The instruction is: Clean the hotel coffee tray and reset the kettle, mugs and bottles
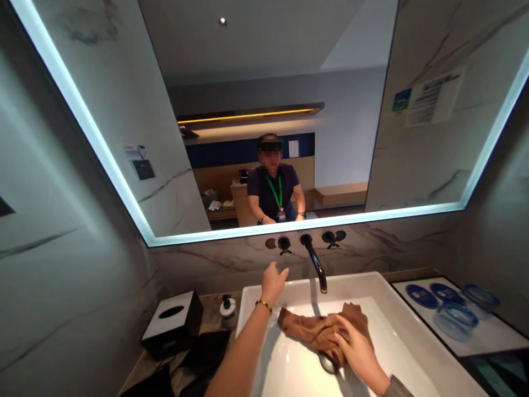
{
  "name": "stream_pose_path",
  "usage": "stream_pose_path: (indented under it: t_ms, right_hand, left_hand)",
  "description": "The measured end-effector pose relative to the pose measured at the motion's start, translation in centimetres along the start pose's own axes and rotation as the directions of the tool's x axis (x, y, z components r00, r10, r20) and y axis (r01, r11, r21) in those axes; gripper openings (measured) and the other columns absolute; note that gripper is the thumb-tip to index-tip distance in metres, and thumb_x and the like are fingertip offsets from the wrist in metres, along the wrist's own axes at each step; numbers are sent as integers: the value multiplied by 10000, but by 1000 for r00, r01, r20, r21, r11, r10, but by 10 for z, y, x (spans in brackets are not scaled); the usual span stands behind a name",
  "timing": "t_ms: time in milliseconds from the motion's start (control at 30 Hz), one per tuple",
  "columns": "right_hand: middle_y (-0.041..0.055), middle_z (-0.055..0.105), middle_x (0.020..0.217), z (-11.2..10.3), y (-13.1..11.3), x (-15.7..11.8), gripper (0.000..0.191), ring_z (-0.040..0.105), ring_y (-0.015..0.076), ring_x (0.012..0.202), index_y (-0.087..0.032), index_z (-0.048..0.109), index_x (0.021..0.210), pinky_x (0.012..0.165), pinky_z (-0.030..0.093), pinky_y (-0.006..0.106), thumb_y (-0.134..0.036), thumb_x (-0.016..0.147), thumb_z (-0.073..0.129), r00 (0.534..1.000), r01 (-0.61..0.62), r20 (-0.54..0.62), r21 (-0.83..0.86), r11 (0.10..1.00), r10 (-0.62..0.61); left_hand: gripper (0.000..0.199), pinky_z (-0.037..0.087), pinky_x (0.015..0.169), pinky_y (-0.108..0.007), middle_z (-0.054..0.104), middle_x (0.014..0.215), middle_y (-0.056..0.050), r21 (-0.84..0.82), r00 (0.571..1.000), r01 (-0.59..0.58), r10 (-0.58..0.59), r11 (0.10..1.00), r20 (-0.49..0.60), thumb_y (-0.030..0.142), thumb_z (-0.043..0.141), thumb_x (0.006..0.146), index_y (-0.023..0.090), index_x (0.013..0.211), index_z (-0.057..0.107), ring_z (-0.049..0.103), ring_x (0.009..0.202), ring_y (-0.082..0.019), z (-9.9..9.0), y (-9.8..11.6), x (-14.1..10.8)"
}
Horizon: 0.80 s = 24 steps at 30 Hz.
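A crumpled brown cloth (306, 326) lies in the white washbasin (413, 353), partly over the round metal drain plug (328, 363). My right hand (351, 344) grips the cloth near its middle, fingers bent into the folds. Above the basin's back left rim, my left hand (273, 284) is raised with its thumb apart from the fingers and nothing seen in it. It is just below the black left tap handle (284, 244), apart from it as far as I can see. The curved black spout (316, 264) comes out of the wall over the cloth; no running water shows.
Left of the basin are a soap pump bottle (227, 309), a black-and-white tissue box (173, 322) and dark flat items (206, 353). On the right, a white tray (481, 344) bears glasses (454, 321) and blue round discs (421, 296). A lit mirror (343, 138) hangs above.
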State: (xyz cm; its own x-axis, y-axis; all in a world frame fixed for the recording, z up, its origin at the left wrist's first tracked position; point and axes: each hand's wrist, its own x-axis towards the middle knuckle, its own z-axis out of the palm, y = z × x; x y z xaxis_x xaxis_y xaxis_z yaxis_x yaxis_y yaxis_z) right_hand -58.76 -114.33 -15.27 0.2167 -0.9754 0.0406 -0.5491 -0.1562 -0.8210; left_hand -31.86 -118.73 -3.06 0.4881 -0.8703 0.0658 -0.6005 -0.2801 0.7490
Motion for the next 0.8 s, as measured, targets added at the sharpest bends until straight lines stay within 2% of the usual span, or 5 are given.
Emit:
stream_pose_path:
  t_ms: [167, 400, 567, 700, 800]
  right_hand:
    - [120, 503, 1426, -21, 9, 34, 758, 424, 292, 1352, -145, 536, 1360, 1160, 313, 390, -299, 618, 547, 967, 109, 251, -217, 970, -52]
    - [148, 586, 1304, -8, 37, 59, 709, 485, 350, 1255, -165, 609, 1296, 1079, 343, 434, -104, 591, 564, 885, 230, 465, -493, 839, 31]
    - [105, 678, 1001, -11, 27, 103, 252, 603, 240, 984, -176, 697, 934, 862, 405, 298, -150, 788, 493, 853, 289, 515, -339, 895, -80]
    - [71, 679, 855, -17, 18, 128, 167, 598, 200, 836, -179, 678, 815, 769, 374, 272, -165, 787, 514, 829, 284, 547, -229, 931, -118]
    - [68, 679, 830, -22, 20, 131, 167, 597, 194, 814, -173, 659, 748, 769, 384, 270, -154, 769, 494, 803, 245, 585, -149, 958, -114]
  left_hand:
    - [315, 513, 709, -278, 727, 900, -165, 160, 999, 46, -46, 986, -6, 374, 609, 881, 90, 987, 698, 710, 836, -247, 39, 38, 80]
    - [314, 502, 911, -416, 598, 1197, -249, 445, 994, 4, 43, 896, -96, 61, 439, 894, 33, 1140, 633, 659, 1046, -300, 47, 55, 88]
    - [574, 408, 1071, -439, 484, 1416, -174, 458, 975, -194, 223, 868, -10, 157, 506, 880, 143, 1443, 396, 493, 1276, -294, 49, 30, 19]
    - [785, 365, 1115, -432, 470, 1451, -142, 295, 879, -336, 185, 895, 439, 319, 679, 726, 167, 1443, 397, 444, 1307, -308, 107, 0, -64]
    - [805, 356, 1087, -501, 431, 1468, -161, 395, 874, -284, 67, 874, 481, 330, 689, 684, 136, 1419, 425, 410, 1298, -369, 156, -7, -87]
